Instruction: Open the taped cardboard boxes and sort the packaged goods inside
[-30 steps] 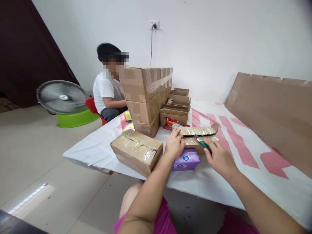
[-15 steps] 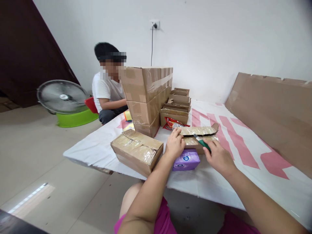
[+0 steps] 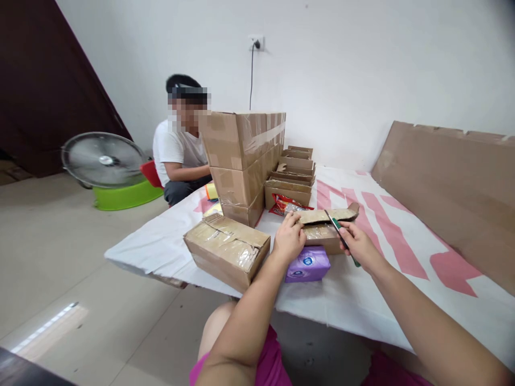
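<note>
White wall (image 3: 341, 69), tiled floor (image 3: 48, 257) (bright streak (image 3: 46, 327) included), red chair (image 3: 151, 173)

Glossy pale floor tiles (image 3: 52, 241), a round grey fan (image 3: 105, 160) past the left edge of a pink-and-white cloth-covered table (image 3: 161, 249) and stacked brown cardboard boxes (image 3: 225, 185) suggest a home room or small workshop.

Head-worn view, facing forward and down, table (image 3: 161, 241) near; wall (image 3: 341, 80) beyond

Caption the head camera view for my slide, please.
Left hand on a cardboard box, right hand holding a green knife over it.
</note>
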